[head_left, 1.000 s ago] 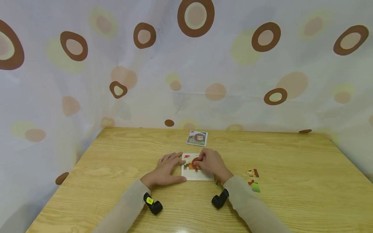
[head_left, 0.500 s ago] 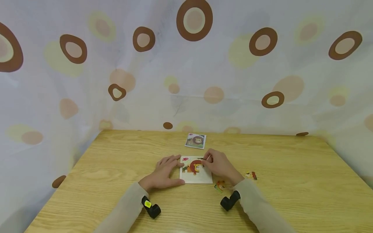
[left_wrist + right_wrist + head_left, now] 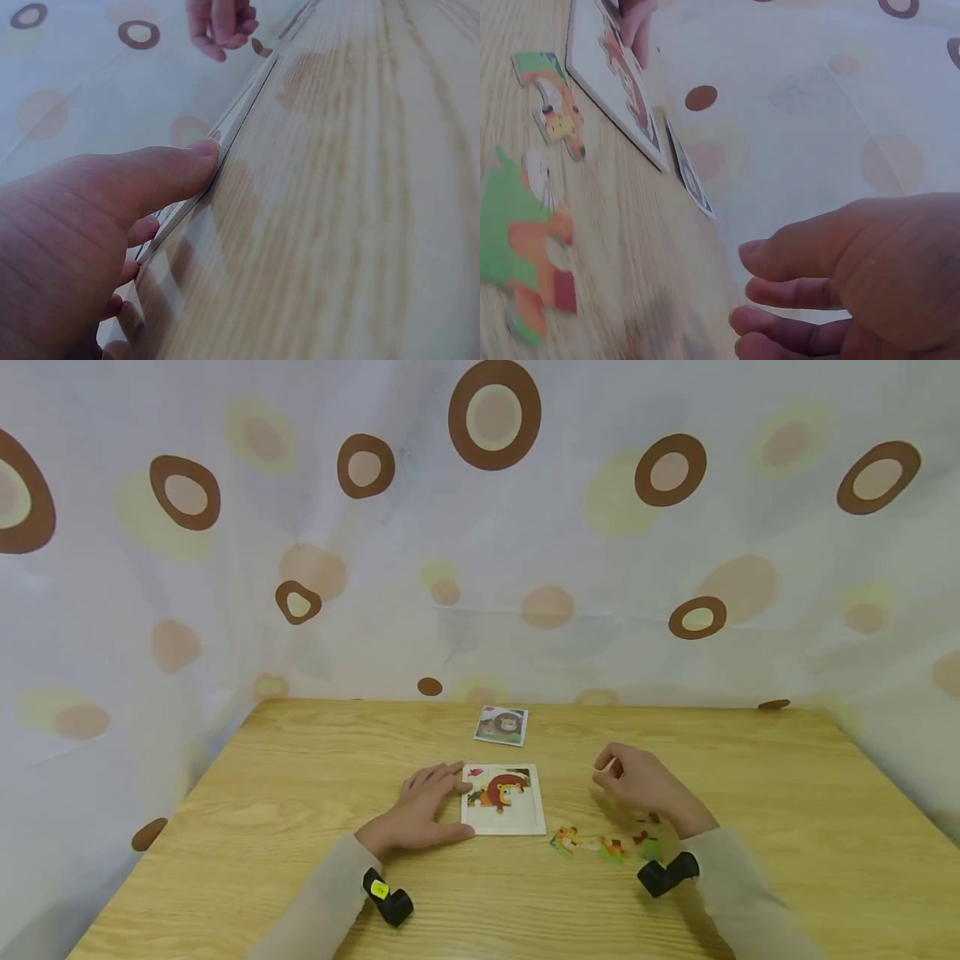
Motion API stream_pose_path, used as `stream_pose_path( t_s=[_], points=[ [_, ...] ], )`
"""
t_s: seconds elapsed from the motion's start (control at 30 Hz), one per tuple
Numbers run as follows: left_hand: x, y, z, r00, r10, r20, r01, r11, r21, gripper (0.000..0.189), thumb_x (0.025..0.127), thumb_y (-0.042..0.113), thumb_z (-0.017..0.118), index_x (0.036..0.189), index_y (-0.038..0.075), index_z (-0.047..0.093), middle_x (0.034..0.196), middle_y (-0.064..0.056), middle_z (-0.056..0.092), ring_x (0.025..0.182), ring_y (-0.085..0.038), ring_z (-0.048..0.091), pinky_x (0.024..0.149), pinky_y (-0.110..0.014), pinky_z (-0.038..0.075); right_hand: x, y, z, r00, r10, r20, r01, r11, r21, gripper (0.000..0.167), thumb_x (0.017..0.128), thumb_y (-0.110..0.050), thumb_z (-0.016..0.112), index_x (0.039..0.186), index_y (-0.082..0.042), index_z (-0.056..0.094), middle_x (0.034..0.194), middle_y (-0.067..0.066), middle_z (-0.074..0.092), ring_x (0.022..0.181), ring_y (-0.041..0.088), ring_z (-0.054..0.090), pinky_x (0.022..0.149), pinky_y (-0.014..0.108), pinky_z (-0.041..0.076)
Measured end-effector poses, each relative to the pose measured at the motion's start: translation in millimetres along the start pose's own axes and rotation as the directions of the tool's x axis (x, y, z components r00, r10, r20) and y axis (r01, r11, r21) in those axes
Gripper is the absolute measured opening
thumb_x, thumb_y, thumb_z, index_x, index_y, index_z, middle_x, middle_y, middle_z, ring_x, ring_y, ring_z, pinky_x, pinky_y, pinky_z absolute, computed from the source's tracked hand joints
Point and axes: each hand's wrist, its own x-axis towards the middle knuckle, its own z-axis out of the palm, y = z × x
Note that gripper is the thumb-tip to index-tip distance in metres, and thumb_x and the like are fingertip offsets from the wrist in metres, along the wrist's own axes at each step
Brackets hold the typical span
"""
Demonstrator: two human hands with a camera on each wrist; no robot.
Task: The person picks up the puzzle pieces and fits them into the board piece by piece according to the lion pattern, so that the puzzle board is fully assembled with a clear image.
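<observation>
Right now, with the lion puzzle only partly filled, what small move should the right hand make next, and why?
Probably lower the right hand onto one of the loose pieces lying just below it. The hand hovers holding nothing visible, the puzzle board shows bare white along its bottom, and the left hand rests at the board's left edge.

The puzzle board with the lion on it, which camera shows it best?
The head view: the whole puzzle board lies face up, lion visible. The left wrist view catches only its thin edge; the right wrist view shows it steeply slanted and partly cut off.
</observation>
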Motion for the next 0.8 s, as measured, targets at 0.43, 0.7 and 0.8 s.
stream_pose_path(
  t_s=[0.43, 0.7, 0.8],
  points=[
    [-0.6, -0.4, -3.1, 0.999, 0.023, -0.023, -0.023, 1.0, 0.014, 0.058, 0.087, 0.041, 0.068, 0.134, 0.011, 0.053, 0.156, -0.015, 0.028, 0.144, -0.041, 0.018, 0.109, -0.064, 0.01, -15.9, 20.7, -33.9, 0.987, 0.068, 0.143, -0.048, 0.989, -0.138, 0.035, 0.082, -0.02, 0.075, 0.099, 0.005, 0.057, 0.09, 0.012, 0.062, 0.076, 0.019, 0.059, 0.068, 0.039, 0.05],
    [-2.6, 1.8, 0.7, 1.0, 0.018, -0.022, -0.018, 0.999, 0.028, 0.058, 0.088, 0.042, 0.066, 0.137, 0.014, 0.052, 0.157, -0.012, 0.028, 0.144, -0.039, 0.018, 0.11, -0.063, 0.01, -16.9, 20.9, -30.0, 0.982, 0.124, 0.143, -0.094, 0.975, -0.201, 0.034, 0.076, -0.015, 0.078, 0.097, 0.008, 0.062, 0.09, 0.014, 0.065, 0.078, 0.023, 0.061, 0.072, 0.042, 0.052],
    [-2.7, 1.2, 1.2, 1.0, 0.016, -0.025, -0.016, 0.999, 0.031, 0.058, 0.088, 0.041, 0.067, 0.137, 0.015, 0.052, 0.157, -0.012, 0.029, 0.144, -0.039, 0.018, 0.11, -0.063, 0.01, -18.0, 20.1, -27.8, 0.98, 0.145, 0.133, -0.12, 0.976, -0.181, 0.032, 0.077, -0.015, 0.078, 0.096, 0.006, 0.062, 0.091, 0.014, 0.065, 0.078, 0.023, 0.061, 0.071, 0.042, 0.052]
  ],
)
